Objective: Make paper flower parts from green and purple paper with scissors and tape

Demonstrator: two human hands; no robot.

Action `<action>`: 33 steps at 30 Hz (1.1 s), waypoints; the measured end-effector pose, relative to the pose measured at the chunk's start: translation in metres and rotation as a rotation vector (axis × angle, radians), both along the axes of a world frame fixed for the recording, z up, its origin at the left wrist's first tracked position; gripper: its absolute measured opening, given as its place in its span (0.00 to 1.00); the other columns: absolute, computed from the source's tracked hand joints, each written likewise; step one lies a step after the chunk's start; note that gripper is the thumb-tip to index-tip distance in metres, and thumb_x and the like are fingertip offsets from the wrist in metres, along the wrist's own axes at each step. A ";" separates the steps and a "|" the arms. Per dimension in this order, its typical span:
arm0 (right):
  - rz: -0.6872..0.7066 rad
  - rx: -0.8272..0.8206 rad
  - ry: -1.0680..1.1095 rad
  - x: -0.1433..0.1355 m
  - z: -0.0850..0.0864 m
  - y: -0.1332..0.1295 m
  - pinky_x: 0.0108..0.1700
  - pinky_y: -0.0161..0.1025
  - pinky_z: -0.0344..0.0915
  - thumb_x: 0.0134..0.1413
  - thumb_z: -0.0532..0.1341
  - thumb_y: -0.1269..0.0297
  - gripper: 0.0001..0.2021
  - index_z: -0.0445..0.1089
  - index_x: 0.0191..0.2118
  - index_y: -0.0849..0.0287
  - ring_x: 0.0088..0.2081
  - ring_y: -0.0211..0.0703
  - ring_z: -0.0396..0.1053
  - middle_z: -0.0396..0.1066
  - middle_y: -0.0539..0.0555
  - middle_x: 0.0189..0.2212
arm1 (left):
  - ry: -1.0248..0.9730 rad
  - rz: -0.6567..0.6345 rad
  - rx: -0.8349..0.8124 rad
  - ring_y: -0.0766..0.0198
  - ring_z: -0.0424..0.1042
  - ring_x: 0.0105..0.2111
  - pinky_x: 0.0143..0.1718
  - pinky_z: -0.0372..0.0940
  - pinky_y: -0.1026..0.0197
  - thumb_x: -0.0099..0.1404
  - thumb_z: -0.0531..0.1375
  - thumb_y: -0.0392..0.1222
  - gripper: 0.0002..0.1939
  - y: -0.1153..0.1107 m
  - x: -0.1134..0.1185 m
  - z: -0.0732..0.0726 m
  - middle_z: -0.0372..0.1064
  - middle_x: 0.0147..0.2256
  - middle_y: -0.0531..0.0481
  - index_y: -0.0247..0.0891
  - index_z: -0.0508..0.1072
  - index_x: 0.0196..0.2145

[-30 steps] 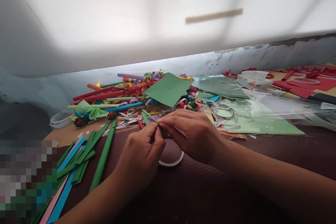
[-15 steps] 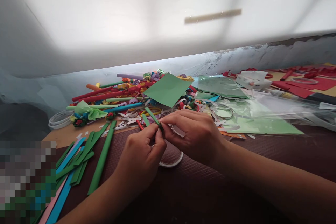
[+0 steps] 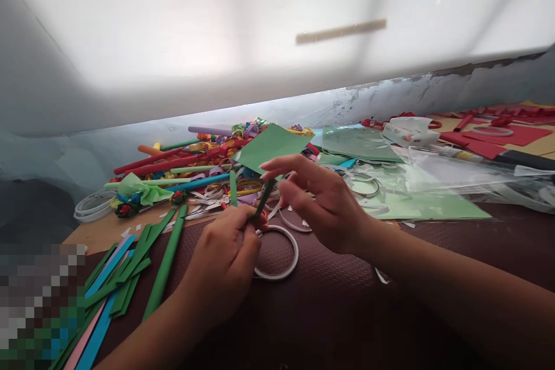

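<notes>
My left hand [image 3: 223, 260] is closed, its thumb and fingers pinching a dark green paper strip [image 3: 263, 199] that sticks up and leans right. A bit of red shows by the fingertips; the rest of what is pinched is hidden. Another green piece of paper [image 3: 233, 188] rises behind the knuckles. My right hand [image 3: 332, 202] is open just right of the strip, with the fingers stretched out and the thumb apart. Below the hands, a white tape roll [image 3: 296, 254] lies on the dark brown table surface [image 3: 329, 300].
Green, blue and pink strips [image 3: 130, 277] lie at the left beside a rolled green paper tube [image 3: 167, 263]. Behind my hands are a heap of coloured paper tubes [image 3: 173, 159], a green sheet [image 3: 269, 144], scissors [image 3: 208, 205] and plastic-wrapped light green paper [image 3: 433, 199].
My right hand has let go of the strip and opened, moving slightly right and up. The strip now stands more upright in my left hand. The view has shifted slightly.
</notes>
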State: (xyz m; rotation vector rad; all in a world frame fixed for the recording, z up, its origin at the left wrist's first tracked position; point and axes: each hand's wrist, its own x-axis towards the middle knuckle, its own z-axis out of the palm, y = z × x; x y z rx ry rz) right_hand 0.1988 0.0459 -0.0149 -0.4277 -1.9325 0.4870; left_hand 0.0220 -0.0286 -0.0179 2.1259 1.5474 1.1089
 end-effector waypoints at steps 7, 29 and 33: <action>0.037 0.154 0.014 -0.004 -0.007 0.008 0.38 0.32 0.73 0.60 0.66 0.72 0.03 0.78 0.36 0.59 0.33 0.35 0.76 0.79 0.51 0.32 | 0.082 0.024 0.178 0.56 0.71 0.49 0.51 0.62 0.54 0.70 0.51 0.36 0.12 0.003 -0.001 -0.003 0.74 0.45 0.46 0.40 0.73 0.44; -0.083 0.298 0.154 -0.010 -0.011 -0.002 0.43 0.38 0.75 0.59 0.66 0.71 0.06 0.78 0.42 0.57 0.38 0.40 0.78 0.81 0.55 0.38 | -0.801 -0.057 -0.214 0.60 0.80 0.33 0.36 0.73 0.61 0.60 0.69 0.46 0.09 0.004 0.002 0.005 0.82 0.33 0.52 0.42 0.79 0.38; -0.093 0.368 0.103 -0.013 -0.011 -0.007 0.46 0.37 0.76 0.62 0.64 0.74 0.07 0.79 0.41 0.59 0.41 0.41 0.80 0.82 0.56 0.38 | -0.589 -0.049 -0.074 0.64 0.79 0.38 0.42 0.71 0.66 0.65 0.65 0.43 0.06 0.000 0.009 0.002 0.81 0.38 0.54 0.44 0.81 0.38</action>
